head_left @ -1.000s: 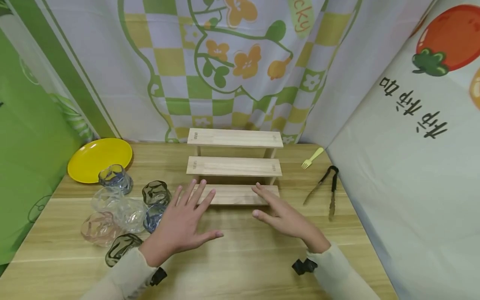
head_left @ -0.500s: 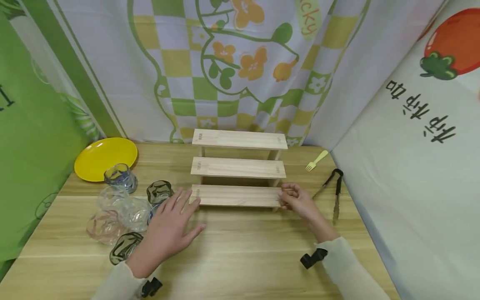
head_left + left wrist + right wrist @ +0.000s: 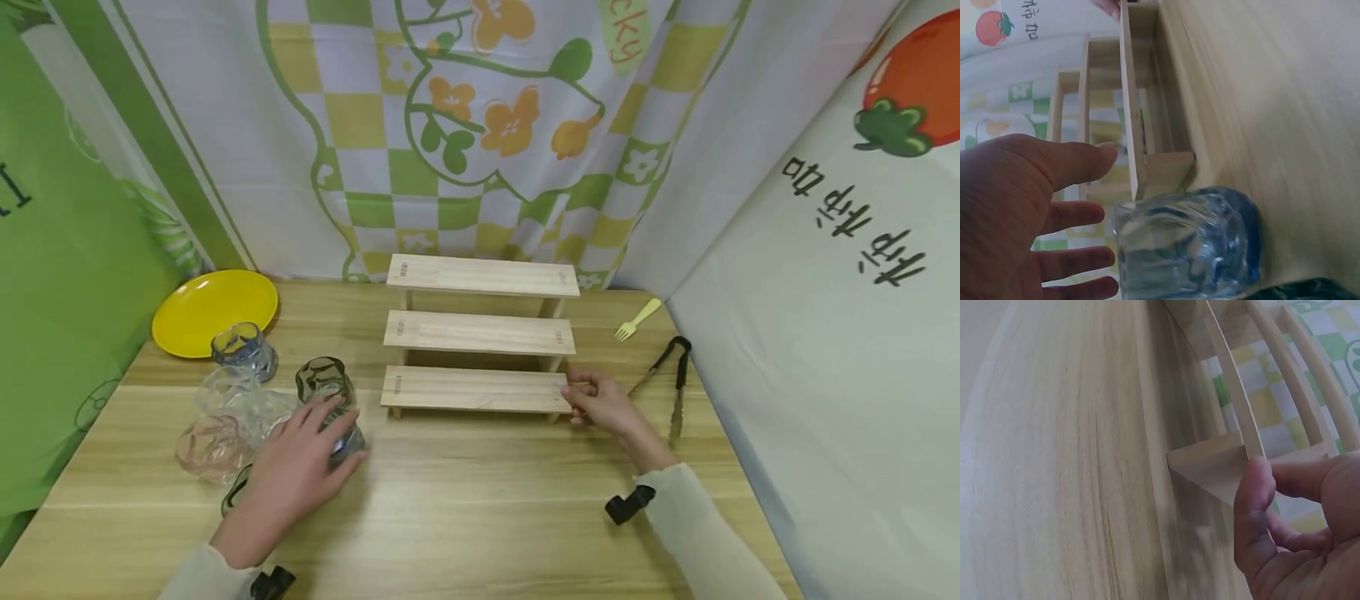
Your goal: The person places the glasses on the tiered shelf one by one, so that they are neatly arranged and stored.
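Note:
A three-tier wooden shelf (image 3: 477, 387) stands at the middle of the table. My right hand (image 3: 602, 407) pinches the right end of its lowest board; in the right wrist view the thumb (image 3: 1256, 494) and index finger meet at the board's tip. On the left, my left hand (image 3: 288, 467) reaches over a blue-tinted glass (image 3: 1191, 244), palm down, with fingers extended close above its rim. A dark grey-green glass (image 3: 321, 377) is just behind that one. Part of another dark glass (image 3: 234, 492) is hidden beneath the left hand.
Clear glasses (image 3: 228, 392), a pink glass (image 3: 212, 450) and another bluish glass (image 3: 247, 354) cluster at the left. Behind them lies a yellow plate (image 3: 180, 325). A small yellow fork (image 3: 637, 320) and black-handled tongs (image 3: 681, 375) lie right of the shelf. Fabric walls enclose the table.
My right hand has moved right, from in front of the lowest board to pinching its end. The left hand has moved left and back from the shelf to over the blue glass.

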`<state>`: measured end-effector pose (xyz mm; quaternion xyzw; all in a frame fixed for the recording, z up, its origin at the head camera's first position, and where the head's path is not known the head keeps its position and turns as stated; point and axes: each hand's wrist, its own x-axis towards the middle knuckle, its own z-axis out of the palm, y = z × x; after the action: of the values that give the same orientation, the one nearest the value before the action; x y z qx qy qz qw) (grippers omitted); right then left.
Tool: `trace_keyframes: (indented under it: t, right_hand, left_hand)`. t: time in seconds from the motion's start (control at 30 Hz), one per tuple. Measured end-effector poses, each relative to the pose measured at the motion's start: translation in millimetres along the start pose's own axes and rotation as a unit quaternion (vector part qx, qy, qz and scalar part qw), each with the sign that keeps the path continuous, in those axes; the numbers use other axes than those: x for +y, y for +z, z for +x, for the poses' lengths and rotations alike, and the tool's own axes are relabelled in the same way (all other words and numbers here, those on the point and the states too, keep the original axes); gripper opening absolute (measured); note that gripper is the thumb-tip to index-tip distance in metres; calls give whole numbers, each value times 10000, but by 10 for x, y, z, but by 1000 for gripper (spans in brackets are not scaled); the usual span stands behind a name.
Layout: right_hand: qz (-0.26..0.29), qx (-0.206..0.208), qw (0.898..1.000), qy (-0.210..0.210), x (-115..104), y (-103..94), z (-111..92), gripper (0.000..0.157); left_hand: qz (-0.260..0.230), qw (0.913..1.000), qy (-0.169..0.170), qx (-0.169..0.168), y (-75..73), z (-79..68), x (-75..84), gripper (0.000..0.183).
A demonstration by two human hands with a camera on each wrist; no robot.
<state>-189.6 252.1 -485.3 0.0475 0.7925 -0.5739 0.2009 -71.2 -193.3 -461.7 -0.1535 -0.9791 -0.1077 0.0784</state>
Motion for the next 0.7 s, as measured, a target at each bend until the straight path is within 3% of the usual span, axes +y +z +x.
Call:
trace_keyframes:
  t: [0.37,0.57,0.7]
  right_hand:
    - [78,-218,9995,222,-11,3,73,50]
    - [-39,-256,9995,173,-33,-11,54,48]
    - [57,-250,9995,157,-14,-35,55,49]
  left_hand:
    - [-448,9988,-7,204,44,-18,-53,61]
    - [-972,9946,24,376,137,29,60,59]
    - [-1558,9858,-314,545,218,27,160,68]
